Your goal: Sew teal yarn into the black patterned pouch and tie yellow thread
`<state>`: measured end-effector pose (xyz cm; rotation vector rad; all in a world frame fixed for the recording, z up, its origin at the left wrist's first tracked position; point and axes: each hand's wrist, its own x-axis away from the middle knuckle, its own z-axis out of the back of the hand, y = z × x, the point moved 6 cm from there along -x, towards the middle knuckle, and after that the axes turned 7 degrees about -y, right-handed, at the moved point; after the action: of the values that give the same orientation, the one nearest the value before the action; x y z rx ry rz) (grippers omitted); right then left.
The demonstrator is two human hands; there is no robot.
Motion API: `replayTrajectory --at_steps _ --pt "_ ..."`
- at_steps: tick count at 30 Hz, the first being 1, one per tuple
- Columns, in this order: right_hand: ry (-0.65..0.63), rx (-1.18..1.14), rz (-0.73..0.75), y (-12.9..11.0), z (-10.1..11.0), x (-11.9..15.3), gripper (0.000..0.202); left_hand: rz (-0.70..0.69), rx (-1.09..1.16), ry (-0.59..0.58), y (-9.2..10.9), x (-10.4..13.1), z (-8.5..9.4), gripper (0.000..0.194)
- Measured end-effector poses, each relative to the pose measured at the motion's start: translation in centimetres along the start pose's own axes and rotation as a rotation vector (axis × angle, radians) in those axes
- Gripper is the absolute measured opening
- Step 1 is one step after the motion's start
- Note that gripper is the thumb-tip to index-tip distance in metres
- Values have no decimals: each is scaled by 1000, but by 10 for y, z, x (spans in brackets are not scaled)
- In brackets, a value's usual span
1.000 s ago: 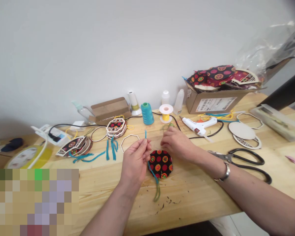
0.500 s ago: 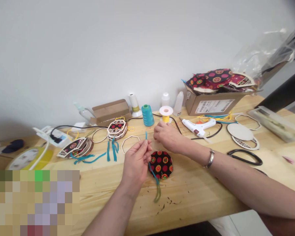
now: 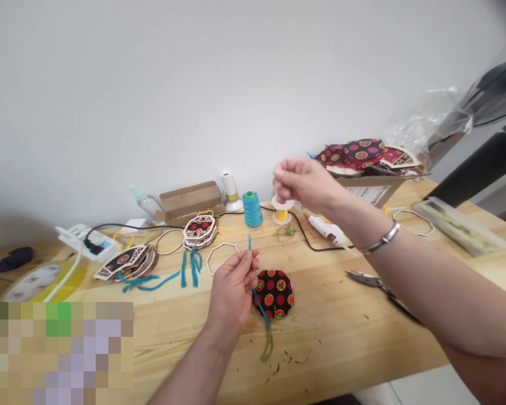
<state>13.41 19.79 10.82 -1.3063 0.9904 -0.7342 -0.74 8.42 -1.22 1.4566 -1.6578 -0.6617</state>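
Observation:
My left hand (image 3: pixel 235 284) is closed in a pinch on a piece of blue yarn (image 3: pixel 249 243), whose tip sticks up above the fingers. More blue yarn hangs below the hand, joined to a green loop (image 3: pixel 267 347). Beside and partly behind the left hand lies a round patterned fabric piece (image 3: pixel 278 293), black with red dots and flowers. My right hand (image 3: pixel 300 179) is raised over the back of the table, fingers closed together; whatever they hold is too small to make out. Below it stand a spool of yellow thread (image 3: pixel 282 215) and a small green yarn bundle (image 3: pixel 290 230).
A blue thread cone (image 3: pixel 253 209) stands at the back. Scissors (image 3: pixel 369 278) lie under my right forearm, near a white glue gun (image 3: pixel 326 229). Stacked ornaments (image 3: pixel 200 230) with blue tassels sit to the left. A cardboard box (image 3: pixel 375 192) of fabric pieces is at right.
My right hand has risen from beside the yellow spool to above it, its forearm lifting too. My left hand keeps its pinch on the blue yarn. The scissors' blades and green bundle now show.

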Motion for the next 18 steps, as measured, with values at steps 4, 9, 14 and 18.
replayTrajectory --at_steps 4,9,14,18 --pt "95 72 165 -66 5 -17 20 0 -8 3 0 0 1 24" --pt "136 255 363 -128 -2 -34 20 0 -12 4 -1 -1 2 26" --pt "184 345 423 -164 -6 -47 24 -9 -11 19 -2 -2 4 27" --pt "193 395 610 -196 -8 -32 29 -42 -9 33 1 -3 6 27"
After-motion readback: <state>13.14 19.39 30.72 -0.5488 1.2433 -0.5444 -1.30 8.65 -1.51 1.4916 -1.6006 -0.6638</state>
